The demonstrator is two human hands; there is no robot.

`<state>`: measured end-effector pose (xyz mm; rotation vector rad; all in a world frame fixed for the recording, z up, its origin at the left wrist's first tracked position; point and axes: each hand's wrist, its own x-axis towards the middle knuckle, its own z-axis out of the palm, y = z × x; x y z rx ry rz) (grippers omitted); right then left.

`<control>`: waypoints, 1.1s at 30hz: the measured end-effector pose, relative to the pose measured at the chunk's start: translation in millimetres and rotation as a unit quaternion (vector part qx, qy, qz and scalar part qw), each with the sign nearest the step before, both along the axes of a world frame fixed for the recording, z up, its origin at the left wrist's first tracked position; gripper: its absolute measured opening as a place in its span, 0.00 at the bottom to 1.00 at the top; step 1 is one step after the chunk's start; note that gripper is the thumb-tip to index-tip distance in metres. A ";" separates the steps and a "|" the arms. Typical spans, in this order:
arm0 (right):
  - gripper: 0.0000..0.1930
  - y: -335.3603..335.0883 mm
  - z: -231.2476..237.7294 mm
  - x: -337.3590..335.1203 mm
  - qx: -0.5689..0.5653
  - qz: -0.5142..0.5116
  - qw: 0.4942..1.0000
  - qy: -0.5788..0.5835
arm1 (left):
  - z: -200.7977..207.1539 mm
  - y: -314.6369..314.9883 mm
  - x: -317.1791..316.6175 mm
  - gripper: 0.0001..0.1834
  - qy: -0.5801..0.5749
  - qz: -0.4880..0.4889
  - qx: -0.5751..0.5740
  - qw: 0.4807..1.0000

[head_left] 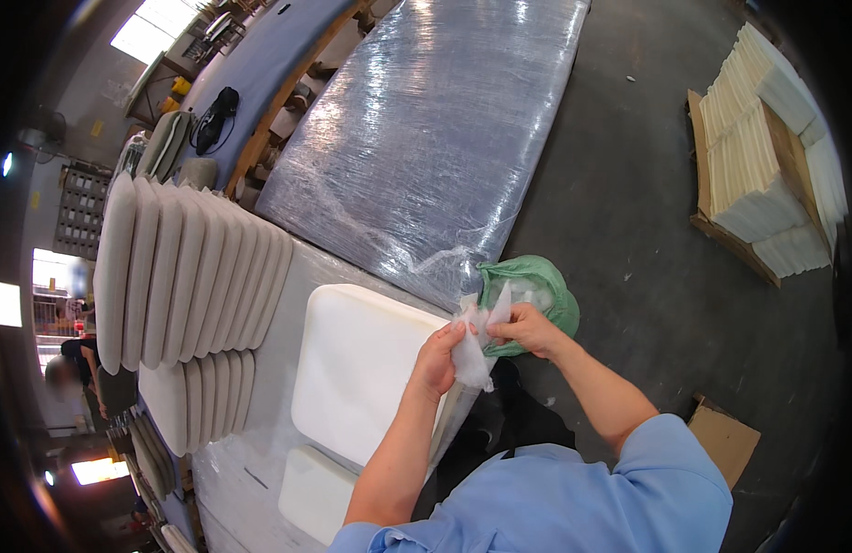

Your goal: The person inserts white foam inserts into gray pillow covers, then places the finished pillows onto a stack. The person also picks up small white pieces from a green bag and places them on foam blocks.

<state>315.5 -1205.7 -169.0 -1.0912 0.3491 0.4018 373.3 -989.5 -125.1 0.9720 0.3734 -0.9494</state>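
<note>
My left hand point(435, 357) pinches a tuft of white fibre wadding point(472, 361) near the corner of the table. My right hand point(531, 331) grips the same loose wadding from the other side, with a wispy end sticking up between the hands. Just beyond them hangs an open green mesh-like bag point(562, 300) with white wadding inside; my right hand partly covers it. To the left of my hands, a large white foam seat cushion point(361, 364) lies flat on the table, with my left forearm over its edge. A smaller white foam piece point(311, 488) lies nearer to me.
Pale upholstered cushions point(191, 272) stand in two rows at the left of the plastic-covered table point(283, 276). Ahead is a film-wrapped bluish tabletop point(417, 129). White sheets are stacked in a cardboard box point(693, 175) on the right-hand floor. Another person point(87, 355) is at far left.
</note>
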 end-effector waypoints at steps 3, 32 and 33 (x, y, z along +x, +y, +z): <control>0.10 5.5 -17.6 2.5 0.019 -0.059 0.998 0.024 | -1.9 10.4 0.5 0.12 0.000 -0.008 -0.020 1.000; 0.10 289.7 91.5 -92.3 -0.226 0.035 0.953 -0.201 | 72.3 200.5 -216.7 0.14 -0.221 0.110 0.179 0.952; 0.10 311.9 97.1 -106.5 -0.226 0.043 0.951 -0.207 | 67.2 219.0 -239.5 0.14 -0.234 0.114 0.196 0.946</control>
